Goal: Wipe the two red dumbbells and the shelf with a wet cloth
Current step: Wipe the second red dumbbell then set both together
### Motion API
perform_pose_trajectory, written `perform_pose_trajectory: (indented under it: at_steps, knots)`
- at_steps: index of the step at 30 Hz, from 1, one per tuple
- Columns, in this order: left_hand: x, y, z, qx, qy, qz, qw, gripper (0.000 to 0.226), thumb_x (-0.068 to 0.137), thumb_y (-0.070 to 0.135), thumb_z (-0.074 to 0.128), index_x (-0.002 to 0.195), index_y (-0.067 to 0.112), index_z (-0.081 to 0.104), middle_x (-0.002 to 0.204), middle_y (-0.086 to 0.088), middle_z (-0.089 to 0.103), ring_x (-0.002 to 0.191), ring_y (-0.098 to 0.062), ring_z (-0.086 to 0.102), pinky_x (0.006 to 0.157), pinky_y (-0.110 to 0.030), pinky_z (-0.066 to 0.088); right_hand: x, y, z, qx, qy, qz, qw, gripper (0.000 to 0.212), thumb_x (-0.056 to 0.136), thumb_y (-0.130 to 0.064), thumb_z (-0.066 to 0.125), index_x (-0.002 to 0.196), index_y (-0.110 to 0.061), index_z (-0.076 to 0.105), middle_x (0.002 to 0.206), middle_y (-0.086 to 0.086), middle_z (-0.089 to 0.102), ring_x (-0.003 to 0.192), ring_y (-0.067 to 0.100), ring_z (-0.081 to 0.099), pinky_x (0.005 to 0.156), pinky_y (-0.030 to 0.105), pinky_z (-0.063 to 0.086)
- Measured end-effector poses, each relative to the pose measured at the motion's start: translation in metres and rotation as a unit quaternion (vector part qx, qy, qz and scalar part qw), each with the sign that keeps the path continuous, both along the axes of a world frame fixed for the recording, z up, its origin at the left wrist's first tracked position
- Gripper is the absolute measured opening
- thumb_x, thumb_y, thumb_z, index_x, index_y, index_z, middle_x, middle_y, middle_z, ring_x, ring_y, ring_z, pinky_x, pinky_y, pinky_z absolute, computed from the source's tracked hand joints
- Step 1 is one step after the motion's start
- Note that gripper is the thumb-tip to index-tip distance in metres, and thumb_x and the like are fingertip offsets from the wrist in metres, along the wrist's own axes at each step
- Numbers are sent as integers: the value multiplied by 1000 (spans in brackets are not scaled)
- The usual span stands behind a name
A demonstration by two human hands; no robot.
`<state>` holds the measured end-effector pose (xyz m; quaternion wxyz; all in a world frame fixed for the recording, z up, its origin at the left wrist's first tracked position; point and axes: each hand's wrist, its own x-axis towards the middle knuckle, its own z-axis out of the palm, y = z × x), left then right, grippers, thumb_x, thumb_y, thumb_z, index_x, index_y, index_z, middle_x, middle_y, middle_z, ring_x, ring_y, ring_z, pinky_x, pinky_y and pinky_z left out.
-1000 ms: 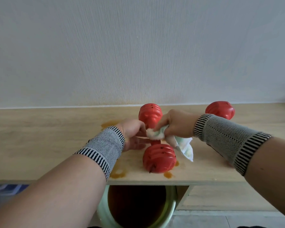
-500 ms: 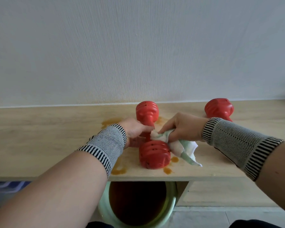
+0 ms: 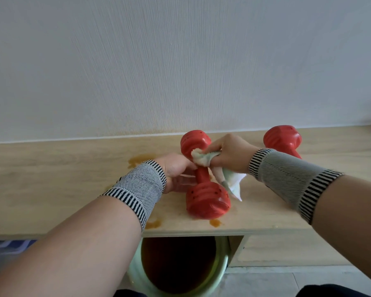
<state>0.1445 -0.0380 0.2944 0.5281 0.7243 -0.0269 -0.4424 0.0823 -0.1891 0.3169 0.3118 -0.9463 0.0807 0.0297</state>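
From the head view, the right hand is now pressing the bunched wet cloth against the far head of the near dumbbell, where half a second ago it was working lower, beside the near head; the cloth's loose tail is hanging down the right side of the bar; the left hand is still steadying the bar from the left, fingers curled toward it, though the grip itself is partly hidden; the second dumbbell is lying well apart to the right, near the wall; orange-brown stains are sitting on the wooden shelf around the near dumbbell; no writing is readable anywhere; a green basin of dark liquid is standing below the shelf.
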Motion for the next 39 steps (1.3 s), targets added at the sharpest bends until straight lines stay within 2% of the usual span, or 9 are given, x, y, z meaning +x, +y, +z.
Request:
perform_pose_trajectory:
  at_steps: [5,11,15,21,23,27,31,35,39]
  knots:
    - [4,4,-2,3,25,5,1000,22,94,4,47,102,12,67,72,1,69,65,-14,61,61,-27,53,-23,2,12,-11,92,110,990,32,77,-14,68,102,-33,72,82,-22,64,77,-5,55,72,7,40]
    - [2,10,3,14,-12,16,1000,21,91,3,48,94,12,66,71,-1,71,64,-14,66,57,-25,53,13,4,-4,-68,-19,-18,997,29,81,-24,67,109,-29,70,108,-5,68,96,10,58,79,19,42]
    - [1,14,3,20,-29,-2,999,15,91,5,58,99,15,65,76,-1,67,56,-10,63,47,-20,50,10,9,-8,-29,-11,13,999,31,83,-22,64,113,-29,68,106,-3,69,101,11,59,89,23,44]
    - [5,16,-6,1,4,-15,1000,16,91,5,56,92,16,68,70,1,67,64,-12,57,65,-27,46,-24,10,10,-15,84,110,990,33,79,-12,65,106,-30,71,78,-27,58,74,-6,54,67,0,36]
    - [3,14,-7,-7,21,-10,1000,19,91,3,52,86,15,67,68,0,67,64,-14,56,67,-28,46,-25,13,10,-15,78,104,991,32,79,-13,66,105,-30,72,82,-23,62,77,-4,56,70,5,41]
    - [6,12,-7,-1,21,0,1000,27,90,1,41,107,9,61,85,-8,63,71,-20,59,65,-29,47,-5,11,3,-66,-1,16,998,32,79,-16,64,109,-24,71,105,-5,69,98,10,59,80,18,43]
    - [4,11,-1,21,4,10,1000,30,89,-5,40,104,10,61,79,-6,63,59,-16,62,53,-24,50,11,10,-6,-75,-35,-37,996,32,81,-19,63,112,-23,69,110,1,69,100,16,60,84,23,47]
    - [7,11,-1,24,2,24,999,37,89,-8,40,110,8,66,75,-4,63,46,-12,62,43,-22,51,-6,7,0,-47,9,36,998,32,77,-15,67,106,-26,72,106,-6,67,99,9,58,88,19,44]
    - [5,8,0,22,1,24,999,35,90,-7,40,90,12,69,64,-3,66,44,-12,62,43,-20,50,-23,7,3,-32,66,109,991,32,77,-10,68,105,-24,73,95,-12,65,89,0,54,74,4,40]
